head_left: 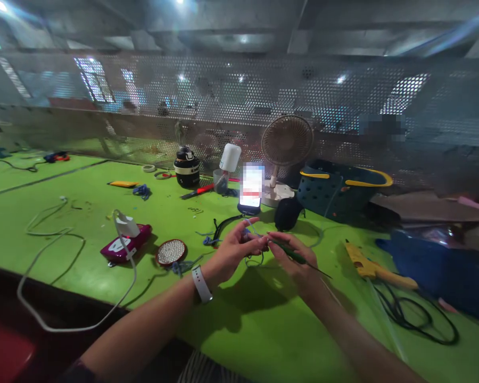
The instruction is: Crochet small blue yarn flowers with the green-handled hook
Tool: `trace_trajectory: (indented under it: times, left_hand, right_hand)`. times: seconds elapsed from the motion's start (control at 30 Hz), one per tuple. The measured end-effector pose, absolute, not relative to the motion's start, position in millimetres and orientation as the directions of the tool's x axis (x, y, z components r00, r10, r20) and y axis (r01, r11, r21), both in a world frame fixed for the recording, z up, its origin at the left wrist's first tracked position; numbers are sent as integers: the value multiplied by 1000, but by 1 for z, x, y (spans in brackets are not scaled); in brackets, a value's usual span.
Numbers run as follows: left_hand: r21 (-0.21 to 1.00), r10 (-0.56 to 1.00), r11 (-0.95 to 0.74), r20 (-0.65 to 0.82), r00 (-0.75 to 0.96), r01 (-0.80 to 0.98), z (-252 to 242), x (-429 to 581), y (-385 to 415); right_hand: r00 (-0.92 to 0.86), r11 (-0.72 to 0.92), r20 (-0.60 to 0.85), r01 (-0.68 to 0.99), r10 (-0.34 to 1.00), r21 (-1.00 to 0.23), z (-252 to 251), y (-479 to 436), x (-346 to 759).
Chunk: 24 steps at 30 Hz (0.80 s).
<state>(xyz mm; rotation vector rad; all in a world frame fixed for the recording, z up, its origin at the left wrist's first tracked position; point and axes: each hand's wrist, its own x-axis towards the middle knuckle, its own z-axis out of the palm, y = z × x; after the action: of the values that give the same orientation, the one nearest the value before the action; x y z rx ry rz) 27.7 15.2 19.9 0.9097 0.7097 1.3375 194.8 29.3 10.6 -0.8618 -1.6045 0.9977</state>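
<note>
- Blue-grey yarn (246, 233): held on the viewer's side of the lit phone (250, 191), one strand lying over a raised finger.
- Left of the two hands (232, 249): pinching the yarn; white wristband (201, 284) behind.
- Right hand (298, 272): gripping a green-handled tool (291, 253), the working tip hidden among the fingers.
- Counter (231, 335): green, extending beneath the phone.
- Fan (287, 141): behind the phone, to its right.
- Basket (323, 194): farther right of the phone.
- Yellow glue gun (359, 259): right of the phone, nearer the viewer.
</note>
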Motion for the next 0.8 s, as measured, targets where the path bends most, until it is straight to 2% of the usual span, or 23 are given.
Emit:
trace_trajectory:
  times: [0.2, 0.4, 0.47, 0.8]
  left_hand:
    - [859, 983, -8, 100, 152, -512, 16, 27, 15]
    - [843, 986, -78, 144, 83, -532, 16, 29, 13]
    - [841, 987, -79, 142, 76, -536, 17, 30, 12]
    - [794, 981, 115, 5, 196, -597, 20, 27, 10]
  right_hand:
    - [-239, 420, 386, 106, 891, -901, 14, 28, 196]
    - [-175, 660, 637, 204, 751, -723, 10, 28, 193]
    - [-186, 690, 665, 193, 724, -698, 8, 28, 193]
    - [-180, 494, 491, -26, 853, -869, 7, 26, 192]
